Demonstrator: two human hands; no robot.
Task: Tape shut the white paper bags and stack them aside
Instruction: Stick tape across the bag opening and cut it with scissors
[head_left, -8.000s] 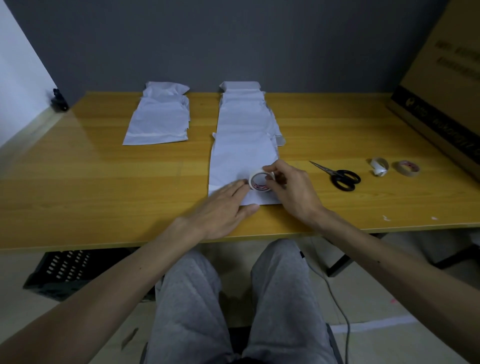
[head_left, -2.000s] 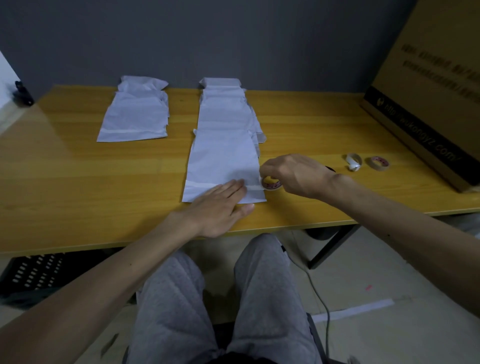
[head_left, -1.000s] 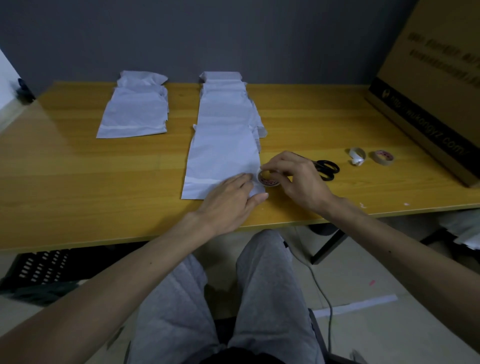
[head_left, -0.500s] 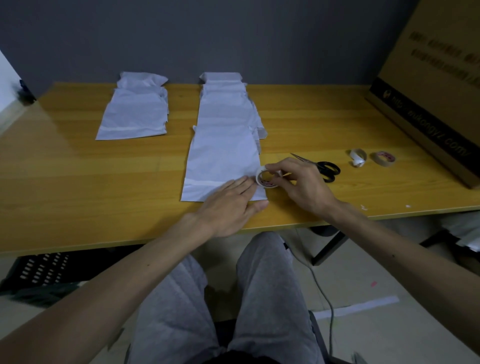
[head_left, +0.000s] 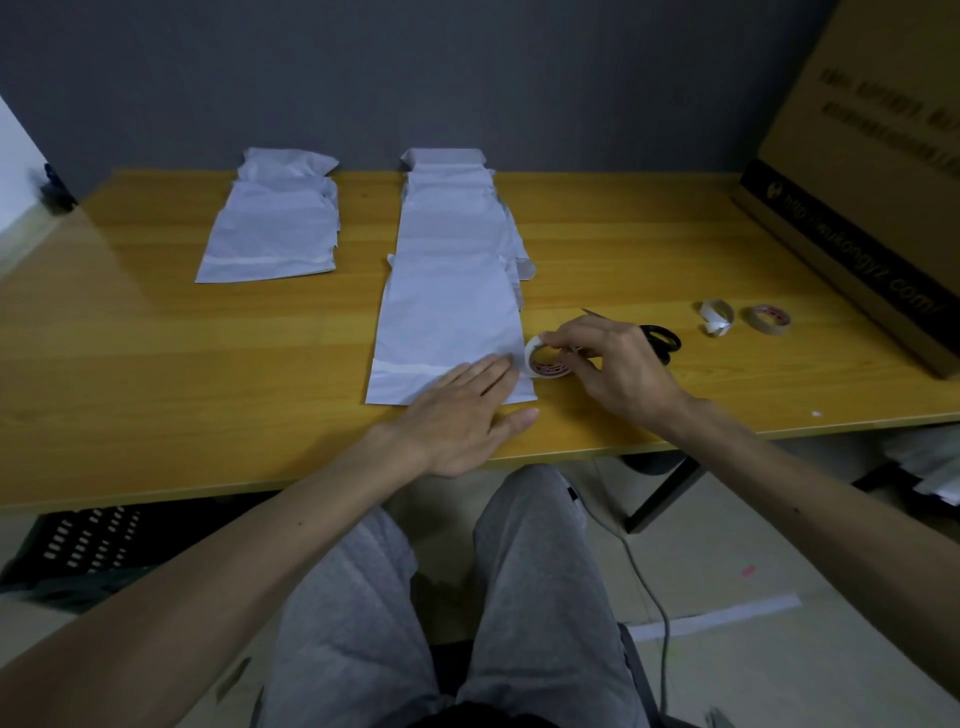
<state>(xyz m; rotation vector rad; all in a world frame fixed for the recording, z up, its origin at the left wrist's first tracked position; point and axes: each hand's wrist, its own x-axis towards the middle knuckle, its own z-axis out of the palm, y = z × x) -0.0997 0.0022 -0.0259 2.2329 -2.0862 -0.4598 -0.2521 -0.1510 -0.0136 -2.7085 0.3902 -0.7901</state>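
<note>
Left hand (head_left: 462, 410) flat, open, pinning bag (head_left: 447, 322) at bench (head_left: 156, 364) front edge. Right hand (head_left: 618, 364) grips tape roll (head_left: 545, 358) at bag's right edge. Keep strip taut & flap pressed; scissors (head_left: 660, 340) just behind for the cut.

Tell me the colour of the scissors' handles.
Black. The scissors lie on the table, partly hidden behind the right hand; the head view shows them.

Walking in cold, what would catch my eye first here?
Two bare hands at the table's near edge: the left hand lies flat on a white paper bag while the right hand holds a tape roll at its corner. A second bag pile sits far left.
</note>
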